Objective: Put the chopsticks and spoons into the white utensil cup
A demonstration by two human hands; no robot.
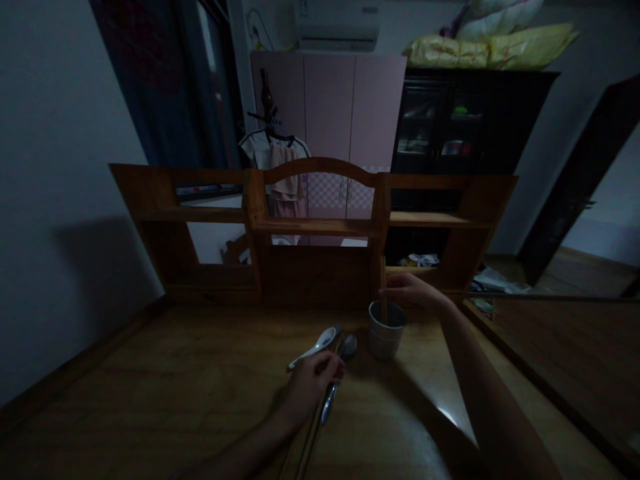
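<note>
At the right, my right hand [407,288] pinches a pair of wooden chopsticks [384,303], held nearly upright with their lower ends inside a grey cup [385,340]. My left hand [314,379] rests over utensils on the table, fingers curled closed; what sits between them is hidden. Under and beside it lie long chopsticks [311,440], a metal spoon [349,345] with its bowl toward the cup, and a shiny metal handle [328,404]. A white ceramic spoon [320,343] with a blue mark lies just beyond the left fingers.
The wooden table [200,373] has a wooden shelf unit [315,267] along its back edge, close behind the cup. A wall [55,200] borders the left side. Beyond the shelf stand a pink wardrobe [327,107] and a dark cabinet [470,120]. The light is dim.
</note>
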